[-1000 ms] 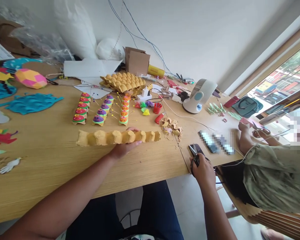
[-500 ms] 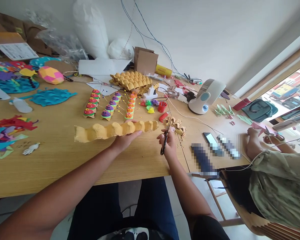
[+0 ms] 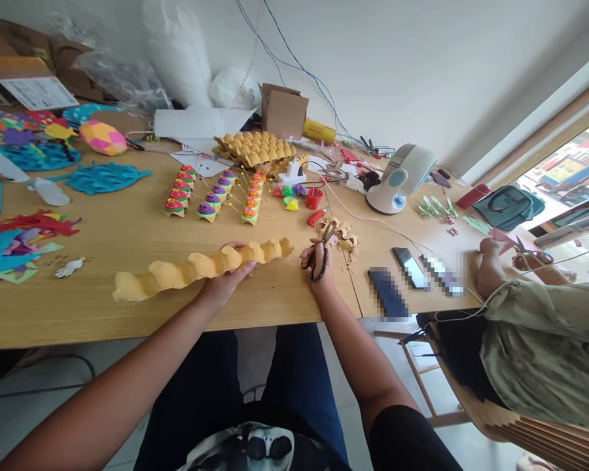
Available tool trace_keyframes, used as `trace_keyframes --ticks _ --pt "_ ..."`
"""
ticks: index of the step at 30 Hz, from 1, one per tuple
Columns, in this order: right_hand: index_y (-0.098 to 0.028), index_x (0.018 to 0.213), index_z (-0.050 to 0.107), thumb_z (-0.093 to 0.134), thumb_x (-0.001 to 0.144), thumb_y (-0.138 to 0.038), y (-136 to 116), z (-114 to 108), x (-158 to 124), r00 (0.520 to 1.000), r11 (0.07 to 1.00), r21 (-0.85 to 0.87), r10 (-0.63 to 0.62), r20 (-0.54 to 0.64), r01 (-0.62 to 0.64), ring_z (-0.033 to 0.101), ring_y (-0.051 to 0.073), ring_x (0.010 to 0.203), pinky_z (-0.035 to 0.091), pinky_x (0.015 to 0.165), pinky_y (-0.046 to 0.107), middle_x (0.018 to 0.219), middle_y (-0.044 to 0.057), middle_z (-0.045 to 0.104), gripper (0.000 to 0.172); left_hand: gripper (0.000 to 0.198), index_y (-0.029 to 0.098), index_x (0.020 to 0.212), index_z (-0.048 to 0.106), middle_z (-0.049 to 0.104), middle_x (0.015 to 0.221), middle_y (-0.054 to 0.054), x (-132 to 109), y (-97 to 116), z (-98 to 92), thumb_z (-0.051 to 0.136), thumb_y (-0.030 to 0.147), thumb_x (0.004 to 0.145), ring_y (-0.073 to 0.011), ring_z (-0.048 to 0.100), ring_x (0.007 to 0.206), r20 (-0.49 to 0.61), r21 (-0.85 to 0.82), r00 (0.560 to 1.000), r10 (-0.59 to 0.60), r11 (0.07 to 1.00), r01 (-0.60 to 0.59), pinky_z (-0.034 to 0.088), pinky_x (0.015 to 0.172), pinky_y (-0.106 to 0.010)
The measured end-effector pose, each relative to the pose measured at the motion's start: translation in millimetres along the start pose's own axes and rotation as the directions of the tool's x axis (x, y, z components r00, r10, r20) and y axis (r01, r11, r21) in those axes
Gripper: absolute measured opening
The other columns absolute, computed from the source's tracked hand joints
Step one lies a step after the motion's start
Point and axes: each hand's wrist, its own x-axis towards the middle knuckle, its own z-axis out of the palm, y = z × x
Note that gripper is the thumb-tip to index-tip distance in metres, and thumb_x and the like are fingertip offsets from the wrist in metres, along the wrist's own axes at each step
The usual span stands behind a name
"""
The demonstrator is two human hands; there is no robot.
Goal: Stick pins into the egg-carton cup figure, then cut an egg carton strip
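A long yellow egg-carton strip (image 3: 169, 276) with a row of bumps lies across my left hand (image 3: 227, 278), which grips it near its right half; the thumb shows in front and fingers behind. In my right hand (image 3: 319, 261) is a pair of dark-handled scissors (image 3: 329, 230), blades pointing up and away. The scissors are apart from the strip, just right of its end. Behind them lies a heap of torn carton scraps (image 3: 346, 234). A red utility knife (image 3: 317, 216) rests beside the scraps.
Painted carton caterpillars (image 3: 252, 204) stuck with pins stand beyond the strip. Behind them is a stack of yellow egg trays (image 3: 255, 149). A white fan (image 3: 397, 183) and phones (image 3: 410, 267) are on the right, where another person's hand (image 3: 491, 268) rests. Coloured paper scraps (image 3: 24, 245) lie left.
The strip in my left hand has moved left and toward me, its left end dipping lower. My right hand has turned the scissors, so their blades now tilt more to the right.
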Motion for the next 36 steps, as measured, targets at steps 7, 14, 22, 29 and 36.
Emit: trace_keyframes --ticks 7,14,22,29,36 --pt "-0.027 0.106 0.05 0.048 0.088 -0.075 4.6 0.1 2.7 1.0 0.999 0.037 0.003 0.013 -0.004 0.05 0.014 0.054 0.041 0.053 0.027 0.069 -0.003 0.059 0.052 0.057 0.024 0.123 0.055 0.066 0.116 -0.007 3.4 -6.8 0.4 0.079 0.047 0.077 -0.0239 0.071 0.095 -0.002 0.061 1.0 0.021 0.998 -0.021 0.06 0.073 -0.035" --pt "-0.025 0.105 0.05 0.052 0.086 -0.073 13.6 -2.7 9.6 0.997 0.995 0.1 0.021 0.069 -0.028 0.049 0.011 0.049 0.041 0.049 0.024 0.064 -0.005 0.059 0.052 0.053 0.024 0.119 0.056 0.069 0.105 -0.006 6.8 -8.5 0.5 0.08 0.046 0.077 -0.0226 0.07 0.088 -0.007 0.006 1.0 0.013 1.0 -0.013 0.058 0.069 -0.033" --pt "-0.023 0.104 0.052 0.055 0.089 -0.065 20.2 -1.3 13.0 0.996 0.983 0.182 -0.011 0.085 -0.005 0.048 0.009 0.045 0.039 0.045 0.021 0.061 -0.006 0.059 0.046 0.057 0.02 0.119 0.058 0.07 0.101 -0.004 8.4 -13.1 -1.0 0.082 0.045 0.074 -0.0189 0.07 0.082 -0.027 0.008 0.999 0.028 1.0 -0.028 0.056 0.067 -0.029" --pt "-0.023 0.104 0.053 0.057 0.088 -0.066 22.0 -0.1 12.7 0.994 0.983 0.18 -0.004 0.107 -0.015 0.047 0.008 0.045 0.039 0.045 0.02 0.06 -0.007 0.057 0.046 0.056 0.021 0.117 0.059 0.071 0.101 -0.006 8.1 -13.9 -0.1 0.082 0.047 0.073 -0.0195 0.07 0.081 -0.029 0.016 0.999 0.027 1.0 -0.027 0.056 0.065 -0.029" --pt "-0.023 0.106 0.051 0.054 0.089 -0.065 20.7 -0.1 10.5 0.995 0.991 0.134 0.003 0.102 -0.017 0.046 0.009 0.048 0.038 0.048 0.022 0.063 -0.006 0.054 0.045 0.057 0.02 0.118 0.06 0.07 0.1 -0.005 5.4 -14.2 -0.3 0.083 0.046 0.073 -0.0208 0.069 0.082 -0.002 0.017 1.0 -0.016 1.0 0.016 0.055 0.069 -0.032"
